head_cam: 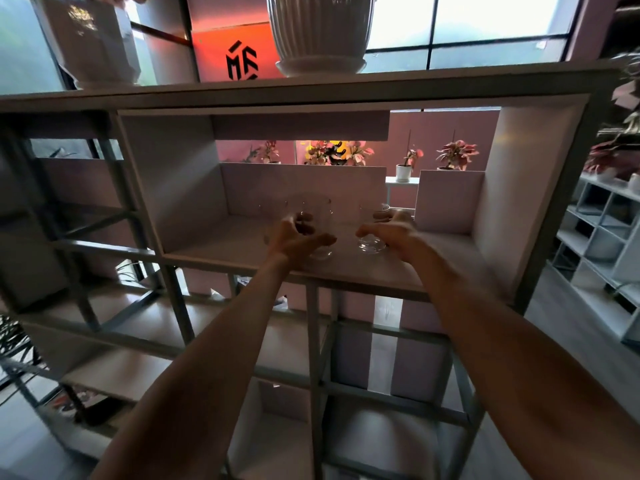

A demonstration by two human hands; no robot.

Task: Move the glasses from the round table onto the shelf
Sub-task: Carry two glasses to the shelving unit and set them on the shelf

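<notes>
Both of my arms reach into the middle compartment of a pale shelf unit (221, 251). My left hand (294, 237) curls around a clear glass (322, 249), whose base rests on the shelf board. My right hand (393, 232) closes over a second clear glass (372, 245), which also stands on the board, a little to the right. The two glasses are slightly apart. Faint rims of more clear glass (277, 207) show behind my left hand, blurred. The round table is out of view.
The compartment has a side wall (180, 188) on the left, a back panel (301, 185) and a block (448, 199) at the back right. A white ribbed pot (320, 32) and an orange box (235, 51) stand on top. Open cubbies lie below. A second white shelf (602, 237) stands at the right.
</notes>
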